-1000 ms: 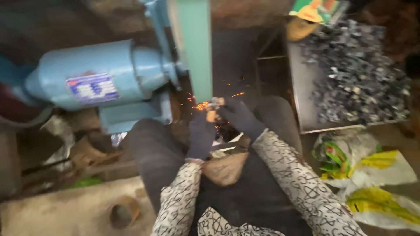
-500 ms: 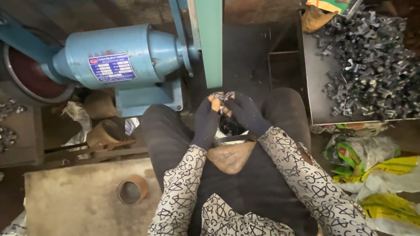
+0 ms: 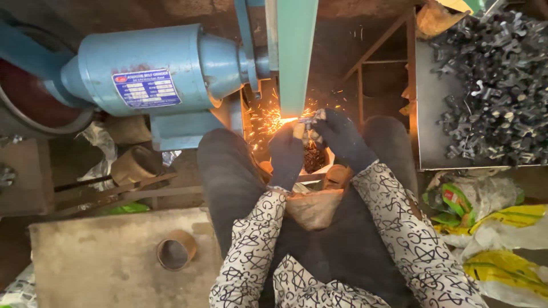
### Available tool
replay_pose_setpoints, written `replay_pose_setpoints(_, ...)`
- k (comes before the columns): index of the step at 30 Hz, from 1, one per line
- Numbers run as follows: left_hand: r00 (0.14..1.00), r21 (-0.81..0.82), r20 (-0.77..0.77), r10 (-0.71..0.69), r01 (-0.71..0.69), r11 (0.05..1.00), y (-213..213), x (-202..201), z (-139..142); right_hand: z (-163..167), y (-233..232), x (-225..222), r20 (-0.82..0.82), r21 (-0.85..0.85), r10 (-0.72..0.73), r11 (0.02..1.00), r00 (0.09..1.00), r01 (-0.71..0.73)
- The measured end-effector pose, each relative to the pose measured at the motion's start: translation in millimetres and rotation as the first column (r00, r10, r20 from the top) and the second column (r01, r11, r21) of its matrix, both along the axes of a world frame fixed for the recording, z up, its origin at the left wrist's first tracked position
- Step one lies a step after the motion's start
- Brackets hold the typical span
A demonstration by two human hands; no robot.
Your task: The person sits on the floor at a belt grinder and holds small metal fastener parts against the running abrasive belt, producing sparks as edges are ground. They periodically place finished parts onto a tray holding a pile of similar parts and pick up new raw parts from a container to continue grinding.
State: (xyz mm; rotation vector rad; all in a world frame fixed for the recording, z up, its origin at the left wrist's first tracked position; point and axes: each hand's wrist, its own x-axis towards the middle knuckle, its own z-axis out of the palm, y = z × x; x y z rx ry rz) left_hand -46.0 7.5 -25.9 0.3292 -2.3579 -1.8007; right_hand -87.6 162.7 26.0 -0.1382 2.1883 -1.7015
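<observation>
Nearest the camera, patterned sleeves (image 3: 251, 251) run forward over dark-trousered knees. Both hands wear dark gloves: the left hand (image 3: 285, 157) and the right hand (image 3: 341, 137) are closed together on a small metal piece (image 3: 308, 120), pressing it against the green sanding belt (image 3: 295, 57), where orange sparks (image 3: 268, 121) spray to the left. Beyond and to the left sits the blue grinder motor (image 3: 154, 74). Off to the right, a metal tray (image 3: 431, 137) holds a heap of dark metal parts (image 3: 491, 85).
</observation>
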Motion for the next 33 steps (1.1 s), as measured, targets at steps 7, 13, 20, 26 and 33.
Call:
replay_pose_setpoints(7,0.973,0.198,0.021,-0.232,0.223,0.954,-15,15,32,24,8,26,-0.421,0.124,0.04,0.992,0.906,0.013)
replay_pose_setpoints(13,0.994,0.419,0.069,-0.085,0.049,0.907,-21,28,32,32,8,43,-0.437,-0.036,0.167,0.979,0.884,-0.202)
replay_pose_setpoints(20,0.997,0.219,-0.075,-0.013,0.029,0.975,-25,36,30,27,-15,47,0.005,-0.03,0.09,0.996,0.996,-0.09)
replay_pose_setpoints(26,0.998,0.082,-0.02,0.065,-0.064,0.995,-19,16,7,2,-30,11,0.033,-0.1,0.006,0.995,0.999,-0.003)
replay_pose_setpoints(33,0.994,-0.12,-0.109,-0.02,0.006,0.993,-18,6,8,-14,-17,12,-0.034,-0.049,-0.023,0.999,0.999,0.021)
